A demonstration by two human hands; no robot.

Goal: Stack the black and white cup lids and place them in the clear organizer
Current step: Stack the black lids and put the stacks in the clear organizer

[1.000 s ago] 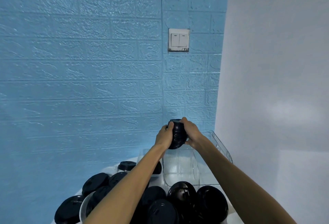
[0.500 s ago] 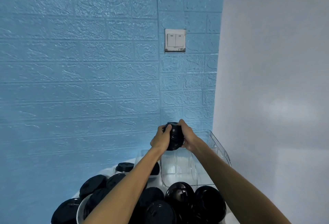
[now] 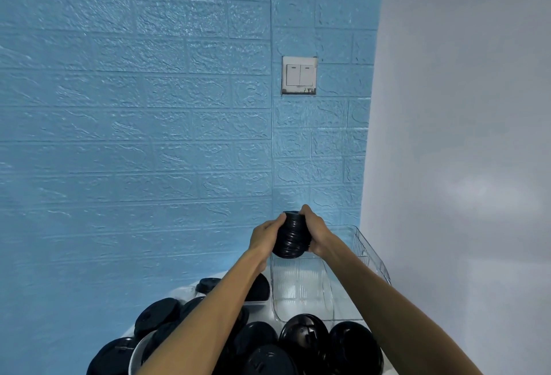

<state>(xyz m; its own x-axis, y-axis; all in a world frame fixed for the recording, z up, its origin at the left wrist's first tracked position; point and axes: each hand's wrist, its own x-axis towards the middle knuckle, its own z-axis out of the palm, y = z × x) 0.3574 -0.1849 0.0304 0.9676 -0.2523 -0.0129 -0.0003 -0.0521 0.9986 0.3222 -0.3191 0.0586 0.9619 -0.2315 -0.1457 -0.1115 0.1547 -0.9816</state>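
Holding a nested stack of black lids (image 3: 290,236) on its side between both hands, above the far end of the clear organizer (image 3: 371,251). Left hand (image 3: 265,236) presses one end, right hand (image 3: 317,236) the other; fingers of both curl round the stack's ends and clamp it.

Risks, as judged from this view:
- Stack is gripped only by end pressure. If either hand eases off early, the lids could fan apart and spill, some outside the organizer.
- Ridges on the stack look uneven, so some lids may not be fully seated; squeezing harder could pop one out sideways.
- The organizer is light clear plastic, near the counter's right edge by the white wall (image 3: 462,136). A hard drop or a nudge from the right forearm could shift it.
- The left forearm passes low over the loose black lids (image 3: 304,336) heaped at the near side; drawing back carelessly could sweep some off.

Surface and room: white counter (image 3: 187,289), only partly visible, set in a corner. Blue brick-textured wall (image 3: 134,136) behind, carrying a white double light switch (image 3: 299,75). Organizer floor looks bare where visible. No white lid can be told for certain.
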